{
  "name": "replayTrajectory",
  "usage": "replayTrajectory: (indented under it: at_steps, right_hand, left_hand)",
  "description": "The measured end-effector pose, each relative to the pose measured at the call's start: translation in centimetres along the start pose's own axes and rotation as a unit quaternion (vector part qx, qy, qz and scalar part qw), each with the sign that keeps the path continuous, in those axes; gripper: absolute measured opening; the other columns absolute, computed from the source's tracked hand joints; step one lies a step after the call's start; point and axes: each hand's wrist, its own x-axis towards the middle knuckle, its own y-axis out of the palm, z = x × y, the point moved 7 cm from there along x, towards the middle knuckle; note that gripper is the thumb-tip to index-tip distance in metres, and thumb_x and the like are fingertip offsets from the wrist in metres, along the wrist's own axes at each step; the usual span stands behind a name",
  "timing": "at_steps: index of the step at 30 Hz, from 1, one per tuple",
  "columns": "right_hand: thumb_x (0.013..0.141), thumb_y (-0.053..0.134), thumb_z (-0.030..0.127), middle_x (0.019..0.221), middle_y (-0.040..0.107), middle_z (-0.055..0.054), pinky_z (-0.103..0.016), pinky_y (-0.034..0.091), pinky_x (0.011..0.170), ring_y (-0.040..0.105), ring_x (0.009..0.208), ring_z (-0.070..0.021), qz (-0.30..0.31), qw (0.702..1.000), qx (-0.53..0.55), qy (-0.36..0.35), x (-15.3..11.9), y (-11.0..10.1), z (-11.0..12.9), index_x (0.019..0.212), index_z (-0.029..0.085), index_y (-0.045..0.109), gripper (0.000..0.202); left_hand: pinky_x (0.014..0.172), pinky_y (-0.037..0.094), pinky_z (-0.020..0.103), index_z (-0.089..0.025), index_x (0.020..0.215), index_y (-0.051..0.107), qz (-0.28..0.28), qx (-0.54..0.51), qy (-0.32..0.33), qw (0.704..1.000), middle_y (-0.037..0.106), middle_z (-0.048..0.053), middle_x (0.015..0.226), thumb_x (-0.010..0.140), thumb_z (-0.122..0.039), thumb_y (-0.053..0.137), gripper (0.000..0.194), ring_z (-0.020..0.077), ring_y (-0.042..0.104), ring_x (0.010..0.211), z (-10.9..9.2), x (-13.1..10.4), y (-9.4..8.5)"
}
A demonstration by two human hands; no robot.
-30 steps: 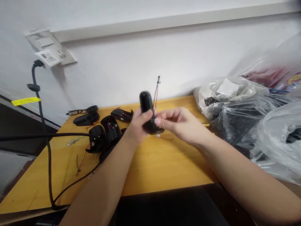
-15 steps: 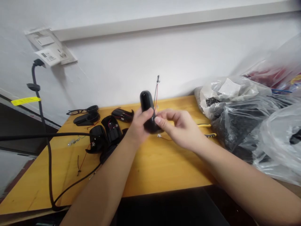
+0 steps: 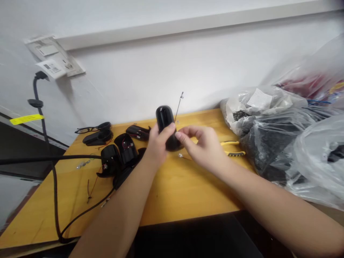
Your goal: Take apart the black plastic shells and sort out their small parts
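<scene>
Above the middle of the yellow table (image 3: pixel 172 193), near its back edge, the left hand (image 3: pixel 157 145) grips one black oval shell (image 3: pixel 165 123) upright, fingers wrapped around it. The right hand (image 3: pixel 201 145) pinches at the shell's side, where one thin wire (image 3: pixel 178 104) sticks up. About five more black shells (image 3: pixel 120 152) lie toward the back left corner. Three plastic bags (image 3: pixel 285 136) crowd the right edge, beside one yellow-handled tool (image 3: pixel 232 148).
</scene>
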Motion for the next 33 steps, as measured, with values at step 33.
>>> replayTrajectory:
  at_steps: [33]
  right_hand:
    - [0.07,0.099,0.032,0.069,0.068,0.002,-0.025,0.049,0.061,0.057,0.062,-0.0105,0.075,0.947,0.309,0.046,0.3,1.7,-0.9,0.092,0.017,0.075,0.036]
  left_hand:
    - [0.065,0.053,0.026,-0.016,0.078,0.067,0.086,-0.112,-0.103,0.985,0.056,-0.001,0.069,0.076,-0.046,0.089,0.037,0.0126,0.059,0.065,0.1,-0.3,1.5]
